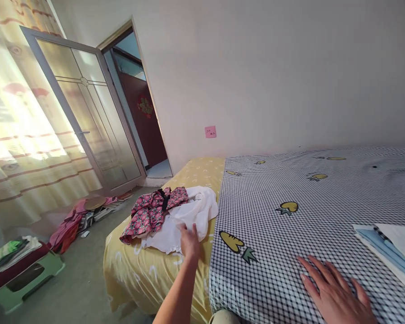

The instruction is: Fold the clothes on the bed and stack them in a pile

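A white garment [202,204] lies loosely spread on the yellow bedding. Over its left part rests a pink patterned garment [145,218] with a black strip, rumpled. My left hand [190,241] is at the near side of the white garment, its thumb and fingers apart; the fingertips are partly hidden, and I see no cloth gathered in them. Flat on the black-and-white checked sheet [259,193], my right hand [339,292] has its fingers spread and holds nothing. To its right lies a stack of folded white and blue cloth [391,247].
Yellow bedding [148,274] ends at the bed's left edge. On the floor stand a green stool [37,281] bearing folded cloths and, farther back, a pile of red and pink cloth [69,225]. A glass-panelled door [87,103] stands ajar. A pink note [210,132] is on the wall.
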Motion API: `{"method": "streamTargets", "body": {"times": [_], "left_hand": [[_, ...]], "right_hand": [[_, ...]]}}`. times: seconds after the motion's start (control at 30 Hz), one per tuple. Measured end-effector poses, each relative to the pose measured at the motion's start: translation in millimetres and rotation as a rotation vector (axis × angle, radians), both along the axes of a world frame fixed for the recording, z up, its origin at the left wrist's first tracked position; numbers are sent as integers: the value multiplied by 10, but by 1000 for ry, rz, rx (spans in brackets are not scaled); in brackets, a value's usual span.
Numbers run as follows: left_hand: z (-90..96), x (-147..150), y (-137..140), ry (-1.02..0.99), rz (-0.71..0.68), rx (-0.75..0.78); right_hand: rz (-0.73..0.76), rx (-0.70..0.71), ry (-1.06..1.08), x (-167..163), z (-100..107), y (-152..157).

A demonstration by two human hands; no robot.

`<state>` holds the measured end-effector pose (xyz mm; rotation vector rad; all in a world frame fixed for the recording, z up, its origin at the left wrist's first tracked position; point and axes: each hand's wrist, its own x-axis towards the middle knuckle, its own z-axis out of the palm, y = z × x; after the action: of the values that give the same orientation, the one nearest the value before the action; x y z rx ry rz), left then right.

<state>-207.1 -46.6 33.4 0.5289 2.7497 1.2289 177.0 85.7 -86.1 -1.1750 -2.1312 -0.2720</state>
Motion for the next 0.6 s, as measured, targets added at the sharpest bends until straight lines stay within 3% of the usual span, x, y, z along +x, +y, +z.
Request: {"method": "streamTargets", "body": {"times": [0.17,0.3,0.5,0.6], "left_hand": [[-55,322,9,56,-316,-256],[-137,650,-58,119,-456,-367],[-95,794,-187,133,-533,-377],[-143,1057,-255,106,-623,-325]], "right_hand": [[-8,49,3,-26,46,-34],[15,-9,-33,22,-25,27],[-21,-34,-24,1,-28,7],[-37,-37,-13,-41,58,-57]]}}
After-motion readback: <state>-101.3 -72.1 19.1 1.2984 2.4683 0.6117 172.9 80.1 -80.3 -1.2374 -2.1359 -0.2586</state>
